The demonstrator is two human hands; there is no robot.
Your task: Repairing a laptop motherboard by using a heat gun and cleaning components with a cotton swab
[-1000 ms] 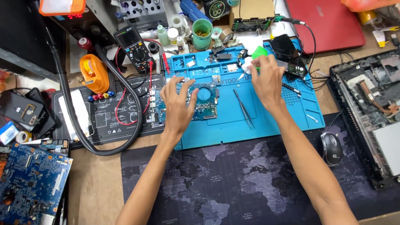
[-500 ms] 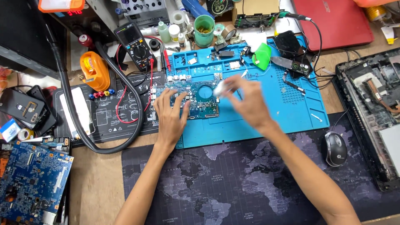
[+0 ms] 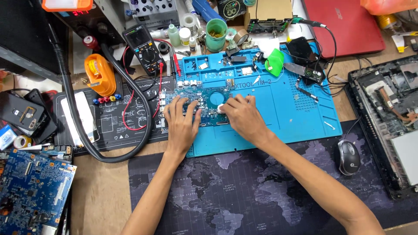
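A blue-green circuit board [image 3: 210, 96] lies on the left part of a blue work mat [image 3: 287, 109]. My left hand [image 3: 182, 122] rests flat on the board's left half, fingers spread, holding it down. My right hand [image 3: 244, 116] is closed on a small white wad [image 3: 221, 109], whose tip is pressed against the board's right-hand part. The board's near edge is hidden under both hands.
A multimeter [image 3: 146, 50] with red leads and an orange device [image 3: 99, 74] sit at the back left, with a black hose [image 3: 87, 130] looping in front. A green cup [image 3: 216, 35] and a green object [image 3: 274, 62] stand behind the mat. At the right are a mouse [image 3: 348, 156] and an opened laptop chassis [image 3: 392, 113]; another blue board [image 3: 30, 191] lies lower left.
My right hand came back from the far right of the mat with the white wad and brought it down onto the board. My left hand stayed on the board.
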